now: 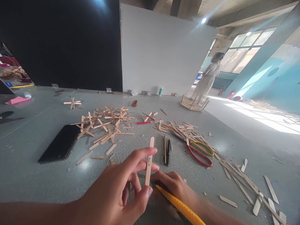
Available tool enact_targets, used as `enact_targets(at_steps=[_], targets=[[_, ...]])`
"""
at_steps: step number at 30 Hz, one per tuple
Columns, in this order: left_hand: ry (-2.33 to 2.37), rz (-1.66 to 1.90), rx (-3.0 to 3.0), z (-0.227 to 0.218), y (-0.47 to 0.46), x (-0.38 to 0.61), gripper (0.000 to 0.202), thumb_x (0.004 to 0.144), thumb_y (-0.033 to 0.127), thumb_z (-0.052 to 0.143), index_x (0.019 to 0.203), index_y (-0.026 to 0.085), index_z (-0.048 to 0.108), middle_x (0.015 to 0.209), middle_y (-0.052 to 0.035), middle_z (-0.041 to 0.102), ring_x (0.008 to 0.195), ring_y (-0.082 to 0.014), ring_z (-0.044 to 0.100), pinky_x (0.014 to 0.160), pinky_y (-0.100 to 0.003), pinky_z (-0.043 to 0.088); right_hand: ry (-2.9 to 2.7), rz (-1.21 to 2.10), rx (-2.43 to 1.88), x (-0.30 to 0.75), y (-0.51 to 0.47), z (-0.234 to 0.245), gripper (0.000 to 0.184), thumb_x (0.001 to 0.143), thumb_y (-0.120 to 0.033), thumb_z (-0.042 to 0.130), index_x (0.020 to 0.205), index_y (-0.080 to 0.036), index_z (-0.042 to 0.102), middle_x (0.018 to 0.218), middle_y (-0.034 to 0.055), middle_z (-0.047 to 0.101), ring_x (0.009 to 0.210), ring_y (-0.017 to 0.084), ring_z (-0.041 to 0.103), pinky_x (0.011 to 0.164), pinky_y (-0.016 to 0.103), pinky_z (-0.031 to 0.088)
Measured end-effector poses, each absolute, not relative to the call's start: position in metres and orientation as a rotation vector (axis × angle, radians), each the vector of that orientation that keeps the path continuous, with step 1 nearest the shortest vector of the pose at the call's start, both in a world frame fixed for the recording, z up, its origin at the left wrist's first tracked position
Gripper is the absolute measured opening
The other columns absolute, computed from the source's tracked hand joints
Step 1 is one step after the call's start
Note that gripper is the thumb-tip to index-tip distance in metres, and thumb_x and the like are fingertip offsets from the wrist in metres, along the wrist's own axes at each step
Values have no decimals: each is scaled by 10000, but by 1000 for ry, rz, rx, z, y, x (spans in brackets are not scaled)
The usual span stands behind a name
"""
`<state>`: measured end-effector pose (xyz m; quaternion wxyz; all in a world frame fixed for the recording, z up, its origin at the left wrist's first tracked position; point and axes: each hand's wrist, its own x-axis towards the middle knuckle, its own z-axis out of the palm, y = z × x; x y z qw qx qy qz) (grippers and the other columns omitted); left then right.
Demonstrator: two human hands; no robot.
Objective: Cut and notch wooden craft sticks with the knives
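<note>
Low over the grey floor [35,175], my left hand [117,190] pinches a wooden stick [151,145] nearly upright — thumb at its lower end, fingers [140,155] laid across its middle. My right hand [177,187] is closed around a yellow cutter [181,208], its tip at the stick's base. Just beyond lie two pens [167,151], red-and-yellow scissors [199,154] and, further left, a black phone [59,143].

**Nothing legible in view**

We can read no words, numbers or brand names anywhere. The only mark is a small rectangle outline drawn on the wooden stick [149,162] pinched in our left hand [117,193]. The bottle [160,91] at the far wall has a label, but it is too small to read.
</note>
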<state>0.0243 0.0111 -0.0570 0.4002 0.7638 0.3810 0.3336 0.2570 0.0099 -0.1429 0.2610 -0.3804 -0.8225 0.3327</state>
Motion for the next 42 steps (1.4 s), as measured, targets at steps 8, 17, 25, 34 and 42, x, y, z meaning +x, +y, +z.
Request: enact_targets(at_steps=[8,17,25,34,42], targets=[[867,775,1948,-63,18,21,613,906,232,622,1488,324,453,878,-5,808,831,-191,795,516,-130,568,-2219,939,-1044,257,9,-146,178,981,-265,489,1036,-160,622,673,-46,482,538,107,378,538,217,350],[951,742,1900,-55,11,22,731,886,225,647,1561,343,391,998,-21,806,566,-121,695,503,-158,557,-2242,886,-1011,258,9,-151,141,984,-259,494,1024,-168,593,707,-43,482,560,112,377,555,235,340],[959,791,1868,-52,8,22,741,876,212,653,1559,338,394,739,40,754,578,-139,726,516,-144,562,-2213,947,-1040,255,9,-139,107,979,-253,508,991,-175,581,683,-53,480,541,101,345,542,225,345],[871,879,1659,-47,2,21,764,843,269,800,1511,427,464,660,67,705,613,-166,756,581,-175,608,-2147,1021,-966,254,11,-138,308,1043,-416,452,816,-214,503,610,-58,456,485,99,416,473,215,344],[863,827,1631,-48,2,22,747,851,347,813,1507,450,472,982,20,823,588,-138,725,577,-186,613,-2234,850,-1020,255,10,-138,420,1081,-516,371,866,-205,556,662,-46,491,526,105,422,534,236,364]])
